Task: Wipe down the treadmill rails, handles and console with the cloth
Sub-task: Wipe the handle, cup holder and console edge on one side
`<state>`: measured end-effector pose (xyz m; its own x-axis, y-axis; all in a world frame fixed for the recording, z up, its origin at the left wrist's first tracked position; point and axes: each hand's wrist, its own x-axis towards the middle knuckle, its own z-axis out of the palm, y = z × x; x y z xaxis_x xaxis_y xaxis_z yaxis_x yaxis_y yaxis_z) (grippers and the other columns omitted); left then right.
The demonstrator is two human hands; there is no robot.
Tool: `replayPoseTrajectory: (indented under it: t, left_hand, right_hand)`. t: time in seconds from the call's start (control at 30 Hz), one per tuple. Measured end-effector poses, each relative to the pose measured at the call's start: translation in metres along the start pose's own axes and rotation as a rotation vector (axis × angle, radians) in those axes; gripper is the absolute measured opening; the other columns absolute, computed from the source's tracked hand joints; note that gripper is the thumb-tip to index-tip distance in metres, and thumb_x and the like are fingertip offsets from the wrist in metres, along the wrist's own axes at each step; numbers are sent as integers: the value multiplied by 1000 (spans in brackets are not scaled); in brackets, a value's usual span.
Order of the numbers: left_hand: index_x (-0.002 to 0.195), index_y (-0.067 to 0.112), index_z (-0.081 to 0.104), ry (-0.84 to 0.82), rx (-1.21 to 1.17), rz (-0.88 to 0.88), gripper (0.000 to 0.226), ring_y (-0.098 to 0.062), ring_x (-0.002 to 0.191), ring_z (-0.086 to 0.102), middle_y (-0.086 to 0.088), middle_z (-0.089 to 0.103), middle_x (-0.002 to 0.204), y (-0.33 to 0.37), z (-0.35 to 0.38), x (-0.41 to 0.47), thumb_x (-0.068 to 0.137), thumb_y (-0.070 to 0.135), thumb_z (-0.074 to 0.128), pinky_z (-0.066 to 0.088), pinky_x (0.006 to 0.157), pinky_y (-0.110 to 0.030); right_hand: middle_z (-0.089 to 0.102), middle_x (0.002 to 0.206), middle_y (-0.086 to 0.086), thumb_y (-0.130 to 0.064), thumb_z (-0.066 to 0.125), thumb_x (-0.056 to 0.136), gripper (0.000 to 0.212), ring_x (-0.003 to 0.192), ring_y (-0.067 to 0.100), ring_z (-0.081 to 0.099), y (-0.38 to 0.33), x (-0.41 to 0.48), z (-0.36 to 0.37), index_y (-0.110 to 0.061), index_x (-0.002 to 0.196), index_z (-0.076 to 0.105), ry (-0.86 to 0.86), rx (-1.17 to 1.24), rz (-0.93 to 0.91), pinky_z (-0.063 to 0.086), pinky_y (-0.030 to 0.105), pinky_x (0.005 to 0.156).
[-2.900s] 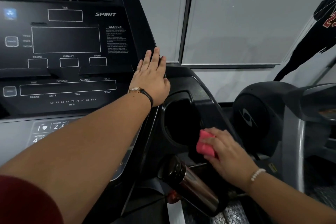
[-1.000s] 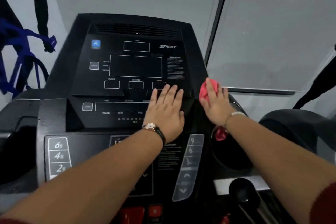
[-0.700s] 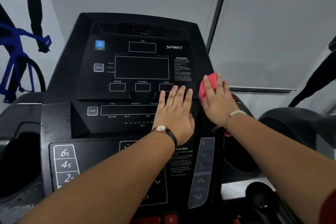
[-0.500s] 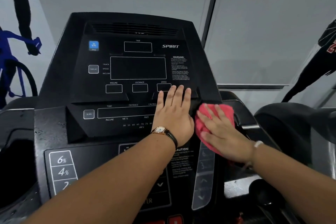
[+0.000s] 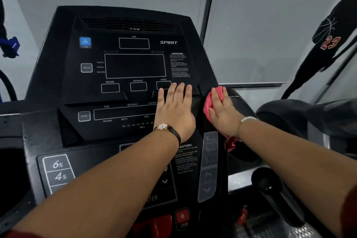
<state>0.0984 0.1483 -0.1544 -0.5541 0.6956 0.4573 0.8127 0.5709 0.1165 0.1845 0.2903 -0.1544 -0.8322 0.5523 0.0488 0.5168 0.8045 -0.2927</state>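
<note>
The black treadmill console (image 5: 123,67) fills the middle of the view, with dark displays and a speed button strip at lower right. My left hand (image 5: 174,110) lies flat, fingers together, on the console's lower right part and holds nothing. My right hand (image 5: 224,114) presses a pink cloth (image 5: 208,107) against the console's right edge, just above the right cup holder (image 5: 243,152). A tail of the cloth hangs below my wrist.
A red stop button (image 5: 182,216) and a red safety key sit at the bottom centre. A dark bottle top (image 5: 265,181) stands in the tray at lower right. A second machine (image 5: 309,116) is on the right. Grey wall panels with dark figure decals stand behind.
My right hand with the cloth slid down the console's right edge and has come back up along it. My left hand has stayed flat on the console.
</note>
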Motion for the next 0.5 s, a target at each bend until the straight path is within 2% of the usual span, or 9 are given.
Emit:
replayPoseTrajectory:
  t: [0.1, 0.23, 0.3, 0.37, 0.43, 0.5]
  left_hand:
    - [149, 18, 2, 10, -12, -2, 67, -20, 144, -4, -1, 6, 156, 0, 0, 0, 91, 25, 34, -11, 114, -44]
    - [149, 18, 4, 14, -5, -5, 68, -22, 144, -1, -3, 10, 154, 1, 0, 0, 89, 23, 36, -10, 114, -45]
    - [149, 18, 4, 20, 3, -1, 69, -22, 144, 0, -3, 11, 154, 1, 1, 0, 89, 23, 37, -10, 114, -45]
    - [149, 18, 4, 21, 6, 1, 69, -22, 144, 1, -3, 11, 153, 0, 1, 0, 89, 22, 37, -10, 114, -45]
    - [149, 18, 5, 23, 8, 1, 69, -22, 144, 1, -3, 12, 153, 0, 2, 1, 89, 21, 38, -10, 113, -45]
    - [149, 17, 5, 23, 12, 6, 70, -22, 143, 1, -4, 12, 153, 0, 2, 1, 88, 21, 39, -9, 114, -45]
  right_hand:
    - [-23, 153, 17, -36, 21, 99, 65, 142, 36, -16, -21, -27, 4, -17, 146, -19, -47, -143, 63, -4, 46, 117]
    - [-24, 152, 18, -34, 18, 100, 65, 140, 36, -20, -51, -86, 3, -10, 144, -23, -144, -317, 50, -11, 49, 113]
    - [-24, 153, 16, -37, 18, 99, 66, 139, 39, -21, -56, -109, 11, -13, 144, -24, -168, -299, 60, -8, 53, 114]
    - [-24, 153, 16, -42, 11, 92, 68, 139, 41, -19, -57, -126, 24, -16, 145, -23, -159, -218, 118, -2, 57, 114]
    - [-7, 153, 27, -41, 5, 82, 76, 140, 40, -15, -59, -145, 40, -6, 147, -9, -44, -256, 64, 2, 57, 114]
    - [18, 148, 33, -39, 15, 79, 78, 141, 41, -2, -63, -162, 48, 3, 145, 17, 87, -274, 29, 13, 54, 111]
